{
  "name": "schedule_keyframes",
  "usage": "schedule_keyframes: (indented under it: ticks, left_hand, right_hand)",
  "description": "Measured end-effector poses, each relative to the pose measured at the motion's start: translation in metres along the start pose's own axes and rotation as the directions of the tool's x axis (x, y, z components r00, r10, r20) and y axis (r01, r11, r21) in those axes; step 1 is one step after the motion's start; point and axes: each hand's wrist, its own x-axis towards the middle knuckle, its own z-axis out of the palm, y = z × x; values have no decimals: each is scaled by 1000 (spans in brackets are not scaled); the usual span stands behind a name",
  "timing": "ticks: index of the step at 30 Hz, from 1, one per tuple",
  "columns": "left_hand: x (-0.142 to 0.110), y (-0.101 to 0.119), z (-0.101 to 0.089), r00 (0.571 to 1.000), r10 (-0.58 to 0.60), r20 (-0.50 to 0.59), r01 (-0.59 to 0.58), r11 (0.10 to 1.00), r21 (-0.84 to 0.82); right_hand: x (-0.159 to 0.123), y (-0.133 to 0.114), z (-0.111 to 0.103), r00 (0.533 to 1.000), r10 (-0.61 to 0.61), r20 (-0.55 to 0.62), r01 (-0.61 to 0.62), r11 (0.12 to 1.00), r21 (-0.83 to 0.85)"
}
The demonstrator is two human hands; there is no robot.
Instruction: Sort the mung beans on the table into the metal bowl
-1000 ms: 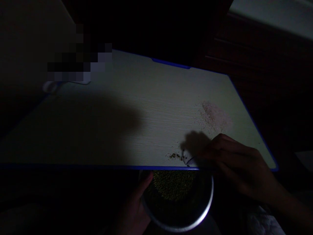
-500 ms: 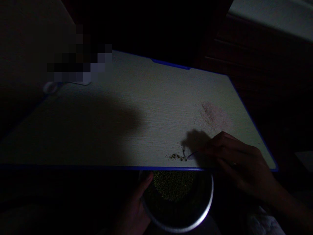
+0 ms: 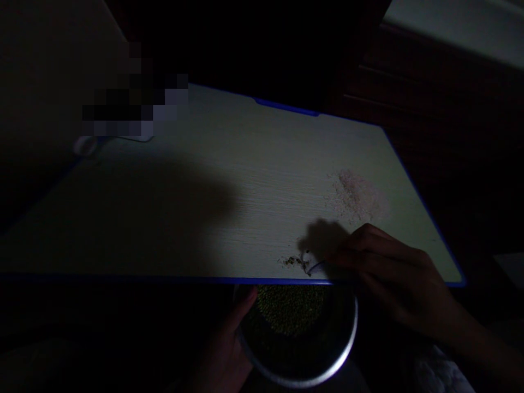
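Observation:
My left hand (image 3: 233,344) grips the side of a metal bowl (image 3: 343,357), its thumb over the rim. Small green beans (image 3: 290,308) lie in the bowl, which sits just under the front edge of a pale board (image 3: 262,158) with a blue border. Above that edge, my right hand (image 3: 393,273) pinches a thin, slightly curved strip (image 3: 316,267) whose kind I cannot make out. The strip's tip touches the board beside a little scatter of dark beans and bits (image 3: 292,261). Behind my right hand lies a spread of pinkish-white grains (image 3: 360,196).
A pale object (image 3: 137,135), partly blurred out, rests at the board's far left corner near a white ring (image 3: 85,146). A blue handle (image 3: 286,106) is set in the far edge. Dark wooden panelling (image 3: 429,109) stands behind on the right. The light is dim.
My right hand has moved slightly left and toward the front edge, bringing the strip's tip and some dark bits closer to it. My left hand and the bowl stay put.

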Motion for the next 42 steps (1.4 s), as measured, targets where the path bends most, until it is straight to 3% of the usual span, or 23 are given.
schedule_keyframes:
  ticks: [5, 13, 23, 27, 37, 42]
  left_hand:
    - [-1, 3, 12, 997, -73, 3, 73, 995, -61]
    - [1, 9, 23, 988, -119, -101, 112, 991, -78]
    - [2, 5, 20, 997, -76, 1, 76, 995, -67]
    - [2, 6, 18, 996, -80, -35, 78, 995, -58]
    - [0, 7, 21, 995, -102, -5, 102, 992, -71]
    - [3, 6, 21, 994, -105, -2, 105, 990, -90]
  right_hand:
    - [-2, 1, -3, 1000, -6, 8, 6, 1000, -15]
    - [-10, -3, -1, 1000, 27, 2, -27, 1000, 10]
    - [-10, 4, 3, 992, 78, -98, -89, 989, -117]
    - [-8, 4, 2, 986, 99, -135, -118, 983, -144]
    - [12, -5, 4, 999, 13, -39, -15, 998, -54]
    - [6, -4, 0, 996, 38, -85, -46, 994, -95]
